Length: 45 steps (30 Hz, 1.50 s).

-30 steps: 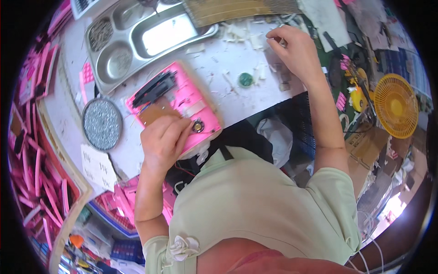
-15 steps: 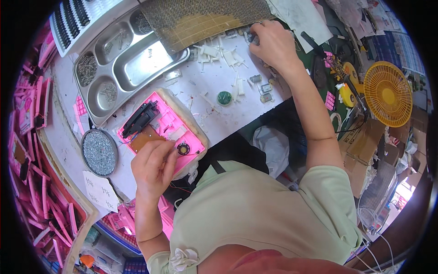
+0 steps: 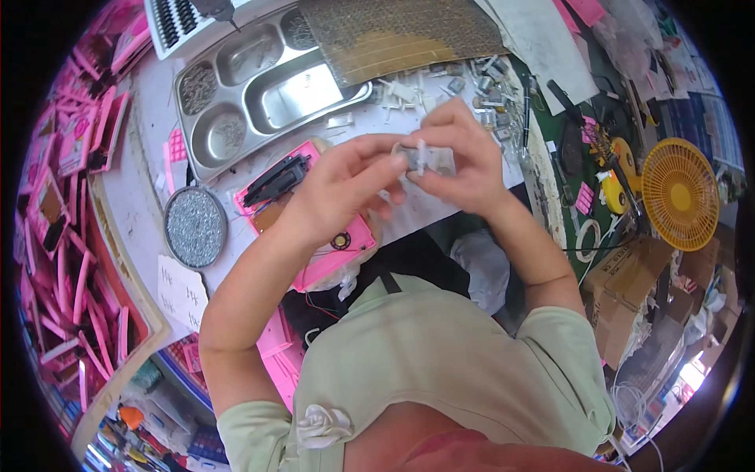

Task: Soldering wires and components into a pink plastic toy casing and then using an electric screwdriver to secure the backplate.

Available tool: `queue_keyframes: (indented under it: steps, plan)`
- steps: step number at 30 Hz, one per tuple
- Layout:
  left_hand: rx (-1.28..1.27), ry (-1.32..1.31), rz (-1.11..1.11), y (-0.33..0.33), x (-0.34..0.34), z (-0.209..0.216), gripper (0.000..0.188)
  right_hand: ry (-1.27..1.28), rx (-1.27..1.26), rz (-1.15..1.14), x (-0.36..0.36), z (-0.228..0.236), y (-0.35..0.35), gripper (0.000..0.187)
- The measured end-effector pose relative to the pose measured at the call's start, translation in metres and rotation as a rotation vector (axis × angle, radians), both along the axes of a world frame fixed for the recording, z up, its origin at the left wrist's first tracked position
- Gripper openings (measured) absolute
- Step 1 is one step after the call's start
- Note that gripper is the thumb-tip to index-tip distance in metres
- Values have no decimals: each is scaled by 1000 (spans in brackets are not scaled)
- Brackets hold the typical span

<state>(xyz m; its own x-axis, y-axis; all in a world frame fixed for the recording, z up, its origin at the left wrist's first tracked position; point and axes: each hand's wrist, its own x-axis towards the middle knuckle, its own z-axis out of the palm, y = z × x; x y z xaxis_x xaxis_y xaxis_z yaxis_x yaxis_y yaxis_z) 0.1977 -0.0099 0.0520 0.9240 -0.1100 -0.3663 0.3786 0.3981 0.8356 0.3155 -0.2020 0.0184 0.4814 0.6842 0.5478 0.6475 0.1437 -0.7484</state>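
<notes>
My left hand (image 3: 346, 185) and my right hand (image 3: 465, 161) meet above the front of the bench. Between their fingertips is a small grey-and-white plastic part (image 3: 425, 157), apparently a small motor with a white piece on it; fingers cover some of it. Below and left of my left hand lies an open pink plastic housing (image 3: 358, 237). In it are a black block (image 3: 275, 181), a brown board (image 3: 267, 216) and a round black piece (image 3: 340, 240). My left forearm and hand hide part of the housing. Small motors (image 3: 489, 94) lie beyond my right hand.
A steel compartment tray (image 3: 250, 118) holds small metal pieces. A round dish of screws (image 3: 195, 226) stands left of the housing. White plastic parts (image 3: 401, 90) lie below a cardboard sheet (image 3: 409, 39). A yellow fan (image 3: 680, 193) is at right, pink parts (image 3: 79, 291) at left.
My right hand has come back from the small motors at the far side to the middle. My left hand has left the pink housing and joined it at the small part.
</notes>
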Motion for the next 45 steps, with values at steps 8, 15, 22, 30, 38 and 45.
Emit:
queue_keyframes:
  steps: [8,15,22,30,38,45]
  plan:
    - [711,-354,23,-8,-18,-1,23,474,-171,124,-23,4,-21,34]
    - [941,-555,-85,-19,-8,2,27,258,-270,88,-19,5,-33,27]
    - [693,-319,-410,11,75,4,22,909,-143,92,-27,10,-64,48]
    - [1547,-476,-1,5,187,-42,24,1029,55,46,-17,-10,-76,47]
    - [1647,-511,-58,-3,218,-49,25,1027,71,60,-14,-15,-87,46]
    - [1674,-416,-137,-1,226,-42,23,1020,69,64,-13,-11,-90,46]
